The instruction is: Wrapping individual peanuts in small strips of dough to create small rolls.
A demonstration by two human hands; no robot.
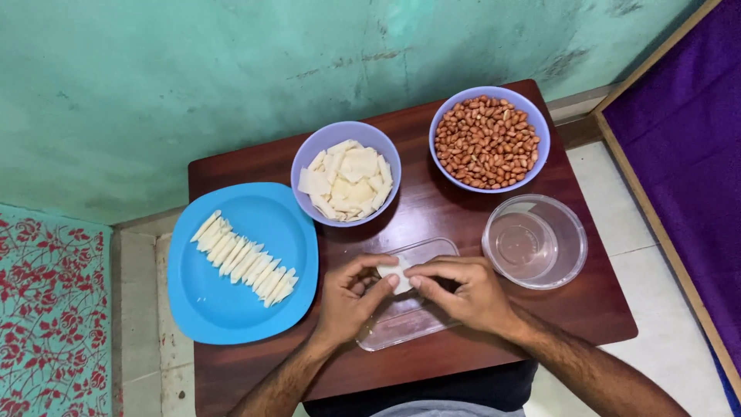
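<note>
Row of folded white pieces [245, 259] already lined up on blue plate [202, 309], left of the fingers; bowl of flat white squares [346, 184] above them looks well stocked, so plenty left; left hand [349, 297] and right hand [463, 293] both pinched on one white piece [392, 272] over clear tray [401, 320]; peanut bowl [488, 140] full.

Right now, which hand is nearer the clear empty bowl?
Right. The right hand sits just left of the clear bowl; the left hand is farther left, beyond it.
</note>
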